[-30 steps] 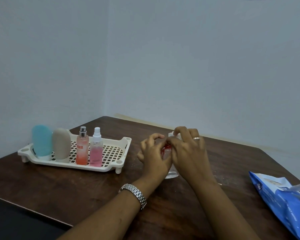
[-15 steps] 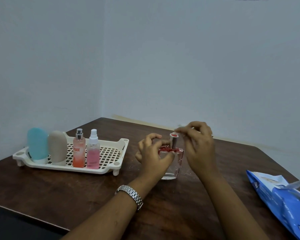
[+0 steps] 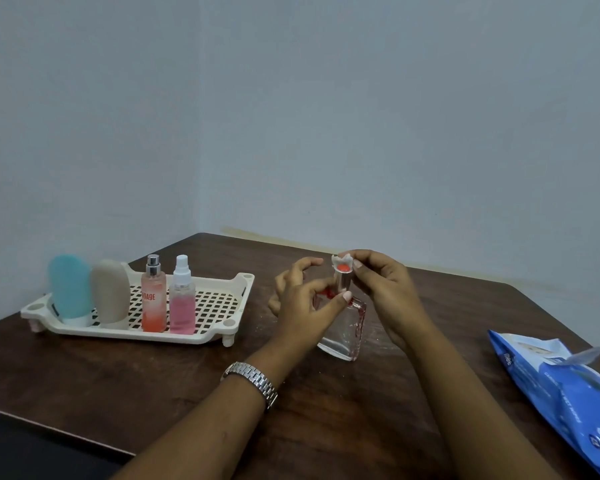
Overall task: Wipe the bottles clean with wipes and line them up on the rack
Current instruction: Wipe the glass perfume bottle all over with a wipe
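Note:
A clear square perfume bottle (image 3: 344, 330) with red trim and a silver, red-topped nozzle stands on the brown table (image 3: 194, 382). My left hand (image 3: 302, 306) grips its shoulder, thumb against the nozzle. My right hand (image 3: 383, 292) pinches a small white wipe (image 3: 340, 260) against the top of the nozzle. On the cream rack (image 3: 219, 306) at the left stand a blue bottle (image 3: 69, 289), a beige bottle (image 3: 110, 292), an orange spray bottle (image 3: 153, 296) and a pink spray bottle (image 3: 182, 299) in a row.
A blue pack of wet wipes (image 3: 565, 393) lies at the table's right edge with its flap lifted. Walls close the corner behind the table. The rack's right half holds no bottles.
My right hand has lifted off the bottle's body and now works the wipe at the nozzle's top, so the bottle shows. The view has shifted slightly.

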